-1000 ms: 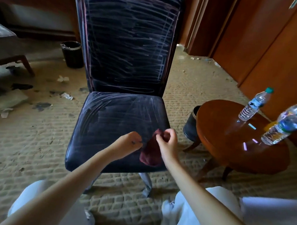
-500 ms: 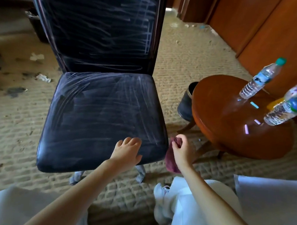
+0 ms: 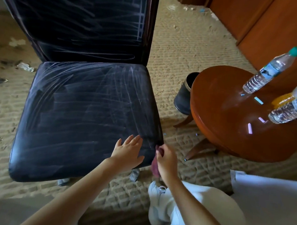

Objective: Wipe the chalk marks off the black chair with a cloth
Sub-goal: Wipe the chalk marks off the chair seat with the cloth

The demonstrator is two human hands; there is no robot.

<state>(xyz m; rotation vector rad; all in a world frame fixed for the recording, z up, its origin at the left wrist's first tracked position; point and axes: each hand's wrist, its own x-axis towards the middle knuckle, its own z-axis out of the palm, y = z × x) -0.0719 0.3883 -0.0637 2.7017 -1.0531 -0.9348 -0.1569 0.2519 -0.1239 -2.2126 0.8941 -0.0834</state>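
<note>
At chair (image 3: 84,107) corner | right hand (image 3: 167,162) grip pinches cloth (image 3: 155,168); left hand (image 3: 126,152) flat

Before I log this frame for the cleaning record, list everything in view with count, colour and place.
chair: one, black, covered in chalk marks, centre left.
cloth: one, dark red, at the seat's front right corner.
round table: one, brown wood, right of the chair.
water bottles: two plainly seen, clear, on the table.
chalk pieces: a few, pink and blue, on the table.
bin: one, dark, on the floor between chair and table.
carpet: beige, littered with scraps.
left hand: fingers straight, flat on the seat.
right hand: grips the cloth.
</note>
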